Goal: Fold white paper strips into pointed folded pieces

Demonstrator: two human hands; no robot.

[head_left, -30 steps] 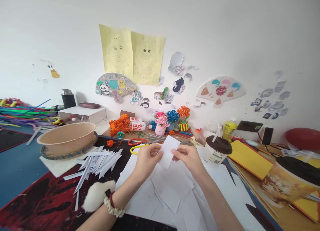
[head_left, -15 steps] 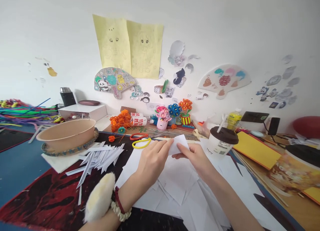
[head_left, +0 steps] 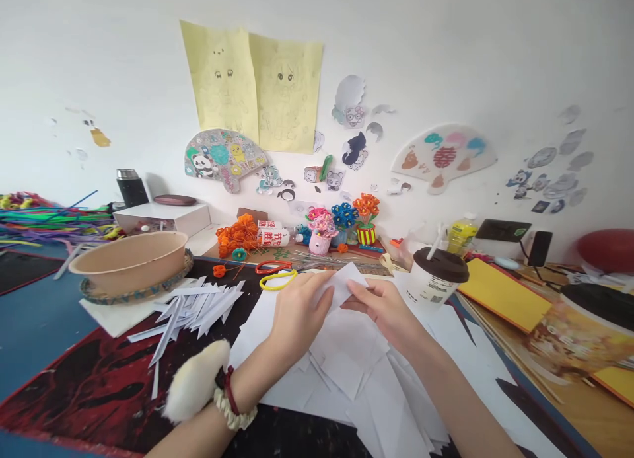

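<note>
A small white piece of paper (head_left: 349, 281) is held up between both hands above the desk. My left hand (head_left: 302, 309) is closed on its left side, the thumb in front and the fingers behind. My right hand (head_left: 379, 306) pinches the right edge between thumb and fingers. Below them lies a loose pile of white paper sheets (head_left: 347, 352). Scissors with a yellow handle loop (head_left: 278, 281) and a red loop rest just beyond my left hand. To the left, several folded white paper strips (head_left: 198, 309) lie heaped on the dark red mat (head_left: 94, 385).
A beige basin (head_left: 129, 263) stands at the left. On the right are a lidded drink cup (head_left: 436, 279), a yellow pad (head_left: 508, 293) and a patterned tub (head_left: 569, 336). Pipe-cleaner flowers (head_left: 323, 228) line the back by the wall. A white fluffy thing (head_left: 197, 382) sits at my left wrist.
The fingers of my left hand have shifted on the paper, and its thumb now shows in front. The paper is tilted a little differently. The whole view has shifted slightly.
</note>
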